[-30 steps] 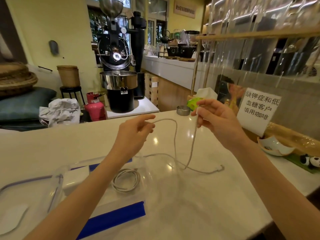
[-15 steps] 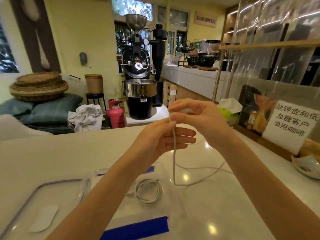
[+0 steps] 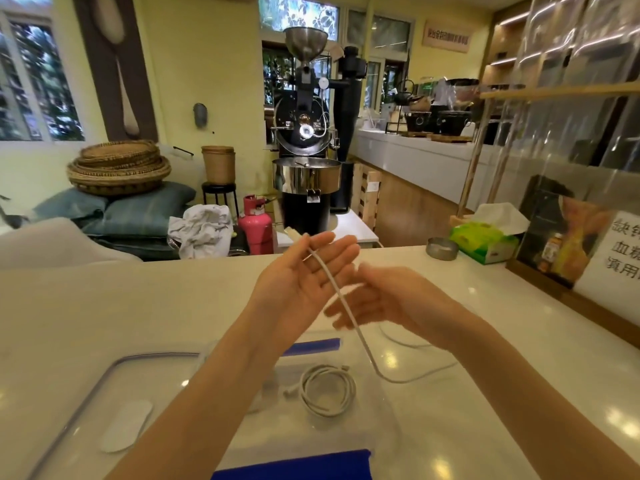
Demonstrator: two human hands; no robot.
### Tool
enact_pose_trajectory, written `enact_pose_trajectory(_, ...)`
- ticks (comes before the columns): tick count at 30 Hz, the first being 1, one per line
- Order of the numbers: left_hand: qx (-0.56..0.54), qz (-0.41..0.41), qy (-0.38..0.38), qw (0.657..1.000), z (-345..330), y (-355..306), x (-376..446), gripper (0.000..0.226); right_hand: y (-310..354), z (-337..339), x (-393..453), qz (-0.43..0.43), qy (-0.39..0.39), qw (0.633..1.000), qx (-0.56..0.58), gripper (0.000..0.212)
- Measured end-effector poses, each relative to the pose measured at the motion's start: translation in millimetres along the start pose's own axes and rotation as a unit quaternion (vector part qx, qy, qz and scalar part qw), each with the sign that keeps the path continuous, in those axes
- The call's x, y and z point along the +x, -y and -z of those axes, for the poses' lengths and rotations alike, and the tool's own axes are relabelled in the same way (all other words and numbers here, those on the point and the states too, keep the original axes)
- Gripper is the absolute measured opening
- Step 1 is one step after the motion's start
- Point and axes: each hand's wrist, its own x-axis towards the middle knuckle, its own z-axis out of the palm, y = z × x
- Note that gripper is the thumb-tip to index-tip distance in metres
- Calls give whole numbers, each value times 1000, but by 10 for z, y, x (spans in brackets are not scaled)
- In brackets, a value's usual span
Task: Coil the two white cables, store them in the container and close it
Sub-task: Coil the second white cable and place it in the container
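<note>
**White cable draped over our open left hand**

White cable (image 3: 341,299) runs across the palm of our left hand (image 3: 301,275), its plug end poking out past the fingertips toward twelve o'clock. Those fingers are straight and spread, so the cord lies on them more than it is gripped; whether the thumb pins it we cannot tell. From the palm the cord drops toward five o'clock, bends on the white counter (image 3: 104,306) and loops back under our right forearm.

Our right hand (image 3: 384,299) sits just at three o'clock of the left, fingers extended and blurred. The cable crosses in front of its fingertips, and it seems to hold nothing.

At six o'clock from the hands, the second cable (image 3: 327,389) lies already coiled inside the clear container (image 3: 398,427), which has blue clips at its near and far edges. The clear lid (image 3: 114,372) rests flat on the counter at eight o'clock of the container, off it.

Farther out, at two o'clock, stand a small metal dish (image 3: 442,248) and a green tissue box (image 3: 485,242). Beyond the counter at twelve o'clock stands a black coffee roaster (image 3: 306,133), with a pink gas cylinder (image 3: 255,228) beside it.
</note>
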Motion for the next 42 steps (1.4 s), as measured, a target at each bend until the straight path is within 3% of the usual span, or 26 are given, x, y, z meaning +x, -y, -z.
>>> enact_pose_trajectory(2, -9, -8, -18, 1000, 107, -57, 34, 33, -115, -40, -60, 12, 38, 997, -69, 26)
enact_pose_trajectory(4, -17, -2, -27, 999, 169, -81, 57, 33, -190, -85, -75, 41, 29, 993, -102, 23)
enact_pose_trajectory(11, 37, 83, 2, 996, 220, -90, 74, 44, -237, -182, 25, 33, 63, 987, -142, 25)
enact_pose_trajectory(19, 24, 166, 41, 985, 349, -126, 13, 48, -234, -171, 33, 36, 109, 978, -172, 25)
enact_pose_trajectory(25, 30, 113, 53, 992, 343, -126, -23, 55, -272, -170, 56, 47, 123, 980, -151, 25)
enact_pose_trajectory(27, -8, 84, 35, 996, 365, -161, -18, 55, -298, -130, 46, 51, 138, 979, -138, 27)
enact_pose_trajectory(29, -53, 54, 74, 994, 394, -264, -12, 53, -325, -72, 29, 57, 147, 978, -135, 30)
enact_pose_trajectory(32, -19, 16, 99, 995, 382, -357, -32, 56, -361, 17, 80, 50, 117, 974, -186, 34)
enact_pose_trajectory(34, 14, 16, 133, 991, 297, -340, -111, 54, -376, 67, 171, 39, 69, 969, -235, 40)
enact_pose_trajectory(37, 127, 11, 116, 985, 121, -229, -230, 51, -424, 141, 334, 47, -25, 948, -315, 57)
enact_pose_trajectory(40, 268, -11, 104, 958, 10, -134, -330, 53, -365, 167, 482, 63, -90, 931, -348, 32)
enact_pose_trajectory(42, 342, 17, 83, 936, 18, -86, -349, 56, -235, 128, 548, 97, -96, 933, -334, 28)
